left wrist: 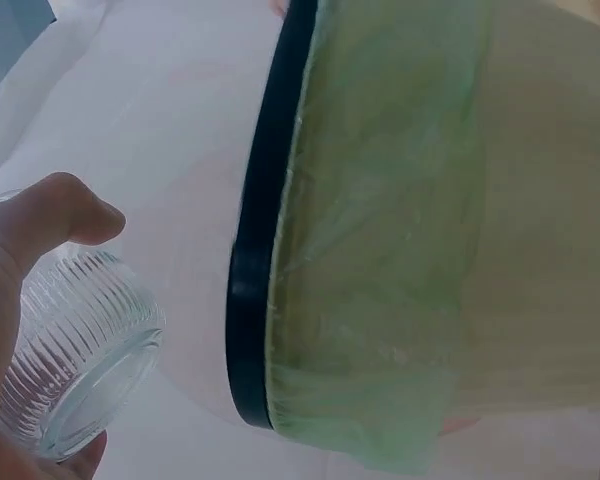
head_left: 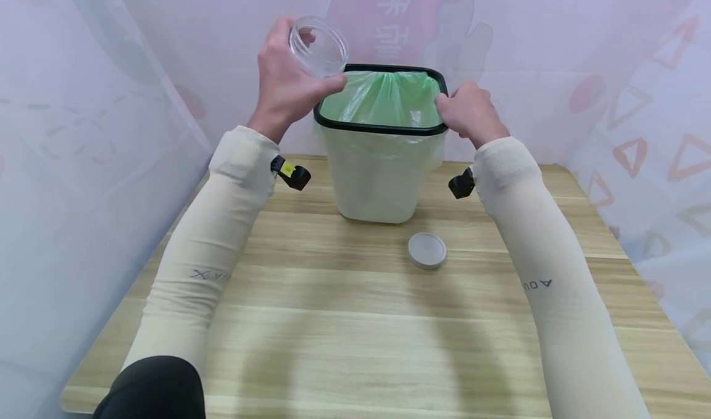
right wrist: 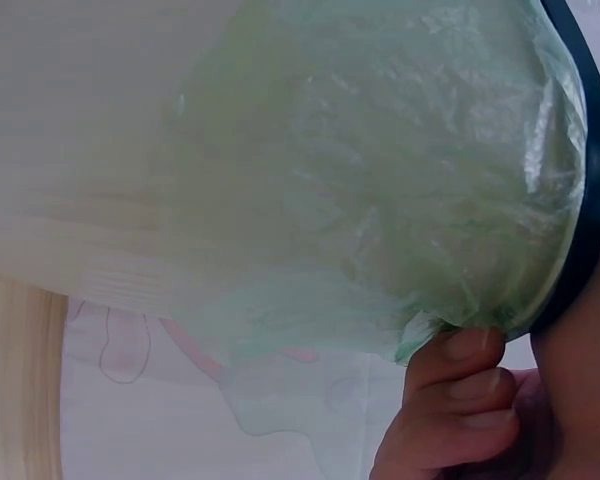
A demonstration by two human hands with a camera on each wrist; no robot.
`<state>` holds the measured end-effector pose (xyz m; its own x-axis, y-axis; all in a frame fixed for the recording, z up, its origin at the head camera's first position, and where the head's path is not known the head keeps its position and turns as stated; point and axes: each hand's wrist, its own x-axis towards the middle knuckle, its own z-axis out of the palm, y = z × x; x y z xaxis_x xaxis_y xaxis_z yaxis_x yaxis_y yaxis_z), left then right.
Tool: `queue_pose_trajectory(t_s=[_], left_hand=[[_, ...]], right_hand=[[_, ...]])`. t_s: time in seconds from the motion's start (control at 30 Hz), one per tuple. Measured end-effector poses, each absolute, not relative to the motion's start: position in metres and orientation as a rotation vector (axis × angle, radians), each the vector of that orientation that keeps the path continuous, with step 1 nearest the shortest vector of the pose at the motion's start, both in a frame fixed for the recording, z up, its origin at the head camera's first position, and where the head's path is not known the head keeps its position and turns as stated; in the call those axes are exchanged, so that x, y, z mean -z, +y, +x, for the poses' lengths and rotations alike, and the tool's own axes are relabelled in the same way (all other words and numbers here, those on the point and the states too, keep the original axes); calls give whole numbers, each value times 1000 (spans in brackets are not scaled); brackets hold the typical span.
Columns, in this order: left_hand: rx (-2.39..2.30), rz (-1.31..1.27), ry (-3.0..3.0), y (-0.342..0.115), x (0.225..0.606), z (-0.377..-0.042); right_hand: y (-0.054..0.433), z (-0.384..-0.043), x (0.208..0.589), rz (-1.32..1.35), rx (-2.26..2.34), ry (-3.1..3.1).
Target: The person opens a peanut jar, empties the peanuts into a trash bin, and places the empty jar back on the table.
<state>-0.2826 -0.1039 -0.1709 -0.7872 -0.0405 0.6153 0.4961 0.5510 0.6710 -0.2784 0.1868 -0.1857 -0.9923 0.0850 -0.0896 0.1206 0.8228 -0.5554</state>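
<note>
My left hand (head_left: pixel 289 79) holds a clear glass jar (head_left: pixel 319 47) up beside the left rim of a trash can. In the head view the jar's mouth faces me, with no lid on it. The left wrist view shows its ribbed side and base (left wrist: pixel 90 350) between thumb and fingers. The trash can (head_left: pixel 378 178) is pale with a black rim (head_left: pixel 383 129), lined with a thin green bag (head_left: pixel 389 98). At the rim's right side, my right hand (head_left: pixel 471 112) grips the edge, with its fingers (right wrist: pixel 470 390) curled against the overhanging bag in the right wrist view.
A round grey lid (head_left: pixel 427 250) lies on the wooden table (head_left: pixel 333 320), in front of the trash can. Printed fabric walls (head_left: pixel 639 98) stand close behind and on both sides. A black rounded object (head_left: pixel 152 388) shows at the lower left.
</note>
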Motion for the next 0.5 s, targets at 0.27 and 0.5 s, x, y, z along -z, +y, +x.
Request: queue_pose_trajectory(t_s=[0.27,0.5], left_hand=[[1351,-412,-2210,-103,170,-262],[1526,-485,-2206,-98,170,-240]], right_hand=[[188,-278,185,165,913,2942],[189,-277,185,144,934,2941]])
